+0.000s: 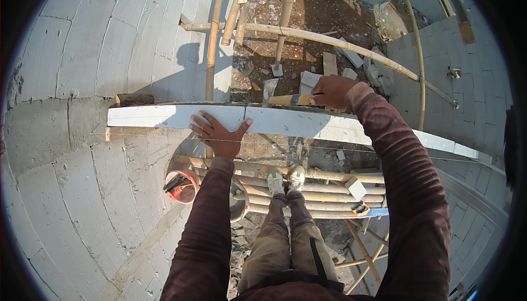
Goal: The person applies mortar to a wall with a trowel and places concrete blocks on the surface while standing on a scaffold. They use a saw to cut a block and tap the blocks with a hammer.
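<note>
My left hand [218,135] lies with fingers spread on the pale block wall top [181,115], just left of a narrow joint [245,113] between two blocks. My right hand [333,92] grips the yellowish handle of a hatchet-like tool [291,100], held level above the wall's far edge. Its grey flared metal head [270,89] points away from me, right of the joint. Whether the head touches the block, I cannot tell. Along the near side of the wall runs a thin taut string [307,143], passing by my left hand, with a small wooden piece [108,134] near its left end.
Bamboo poles [313,196] form the platform under my feet. A red bucket [183,187] with tools and a grey bucket [239,201] stand at left. A loose block [355,189] and a blue-bladed saw [376,212] lie at right. Beyond the wall, bamboo scaffolding [329,40] crosses rubble-strewn ground.
</note>
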Demonstrator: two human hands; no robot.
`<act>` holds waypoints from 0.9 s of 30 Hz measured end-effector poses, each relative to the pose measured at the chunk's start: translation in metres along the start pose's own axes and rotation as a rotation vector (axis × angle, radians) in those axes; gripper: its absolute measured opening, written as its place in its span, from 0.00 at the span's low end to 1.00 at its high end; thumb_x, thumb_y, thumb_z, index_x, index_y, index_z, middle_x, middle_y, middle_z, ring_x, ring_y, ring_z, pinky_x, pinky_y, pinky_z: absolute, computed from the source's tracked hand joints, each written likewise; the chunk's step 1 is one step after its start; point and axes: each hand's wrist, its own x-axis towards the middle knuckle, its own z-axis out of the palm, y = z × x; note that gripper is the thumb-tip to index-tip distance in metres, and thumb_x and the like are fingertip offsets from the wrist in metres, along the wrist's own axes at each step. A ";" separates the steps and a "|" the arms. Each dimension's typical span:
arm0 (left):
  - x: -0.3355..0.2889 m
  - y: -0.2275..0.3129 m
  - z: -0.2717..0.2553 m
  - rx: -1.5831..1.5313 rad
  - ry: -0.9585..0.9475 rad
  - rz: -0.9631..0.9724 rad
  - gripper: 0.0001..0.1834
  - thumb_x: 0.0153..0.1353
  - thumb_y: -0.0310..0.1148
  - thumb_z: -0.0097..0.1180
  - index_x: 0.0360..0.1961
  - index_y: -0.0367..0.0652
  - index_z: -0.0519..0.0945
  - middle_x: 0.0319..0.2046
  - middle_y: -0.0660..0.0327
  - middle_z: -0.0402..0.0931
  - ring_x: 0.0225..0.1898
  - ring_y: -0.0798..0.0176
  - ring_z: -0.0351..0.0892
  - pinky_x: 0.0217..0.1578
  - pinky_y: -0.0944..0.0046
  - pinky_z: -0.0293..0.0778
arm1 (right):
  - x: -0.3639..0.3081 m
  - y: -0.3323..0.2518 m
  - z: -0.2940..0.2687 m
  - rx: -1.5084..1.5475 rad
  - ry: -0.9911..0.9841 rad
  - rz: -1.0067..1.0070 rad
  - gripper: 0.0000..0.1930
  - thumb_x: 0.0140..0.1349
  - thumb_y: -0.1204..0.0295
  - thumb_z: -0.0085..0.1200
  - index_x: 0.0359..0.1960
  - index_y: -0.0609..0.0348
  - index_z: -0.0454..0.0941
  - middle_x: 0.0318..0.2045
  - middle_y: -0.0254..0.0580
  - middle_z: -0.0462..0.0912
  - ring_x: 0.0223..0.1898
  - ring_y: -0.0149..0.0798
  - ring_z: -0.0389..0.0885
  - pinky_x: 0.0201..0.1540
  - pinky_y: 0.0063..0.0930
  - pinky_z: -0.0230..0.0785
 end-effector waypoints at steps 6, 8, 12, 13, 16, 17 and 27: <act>0.001 -0.001 0.004 -0.020 0.001 0.032 0.81 0.43 0.79 0.63 0.76 0.29 0.34 0.74 0.26 0.25 0.75 0.21 0.19 0.69 0.23 0.32 | 0.003 0.019 0.004 0.021 0.217 -0.068 0.25 0.67 0.53 0.59 0.56 0.59 0.82 0.50 0.57 0.85 0.53 0.53 0.83 0.57 0.40 0.73; 0.002 -0.005 0.006 -0.012 0.013 0.038 0.81 0.43 0.79 0.63 0.76 0.29 0.34 0.74 0.25 0.25 0.75 0.21 0.19 0.69 0.23 0.32 | 0.003 0.018 0.005 0.055 0.211 -0.042 0.25 0.67 0.52 0.59 0.56 0.59 0.82 0.50 0.57 0.85 0.53 0.53 0.83 0.57 0.41 0.73; 0.002 -0.004 0.006 0.020 0.012 0.040 0.81 0.44 0.79 0.63 0.76 0.28 0.34 0.74 0.25 0.25 0.75 0.21 0.19 0.69 0.24 0.32 | -0.001 0.011 0.008 -0.085 0.151 -0.068 0.24 0.66 0.51 0.59 0.56 0.53 0.83 0.49 0.50 0.86 0.52 0.51 0.84 0.55 0.43 0.75; 0.001 -0.002 0.005 0.013 -0.023 0.018 0.81 0.44 0.79 0.63 0.76 0.28 0.34 0.74 0.25 0.24 0.75 0.21 0.19 0.69 0.24 0.32 | 0.000 0.013 0.007 -0.086 0.150 -0.064 0.24 0.66 0.51 0.59 0.56 0.53 0.83 0.49 0.50 0.86 0.52 0.51 0.84 0.55 0.43 0.75; 0.001 0.004 0.002 -0.010 -0.052 0.010 0.81 0.43 0.79 0.63 0.76 0.28 0.34 0.74 0.25 0.24 0.75 0.21 0.19 0.69 0.24 0.31 | 0.003 0.022 0.002 0.001 0.136 -0.043 0.24 0.66 0.51 0.59 0.56 0.53 0.83 0.49 0.51 0.86 0.52 0.53 0.84 0.55 0.44 0.75; 0.001 0.001 0.002 -0.005 -0.051 0.006 0.81 0.43 0.79 0.63 0.76 0.28 0.34 0.74 0.25 0.24 0.75 0.21 0.19 0.69 0.24 0.31 | 0.003 0.022 0.001 0.030 0.200 -0.050 0.24 0.66 0.51 0.59 0.56 0.54 0.83 0.49 0.51 0.86 0.52 0.53 0.84 0.55 0.44 0.75; 0.002 0.002 0.005 0.001 -0.022 0.029 0.81 0.43 0.80 0.63 0.76 0.29 0.33 0.74 0.25 0.24 0.74 0.20 0.19 0.69 0.24 0.31 | 0.006 0.023 0.005 -0.020 0.206 -0.089 0.23 0.66 0.53 0.60 0.54 0.55 0.84 0.52 0.52 0.84 0.54 0.55 0.82 0.56 0.44 0.73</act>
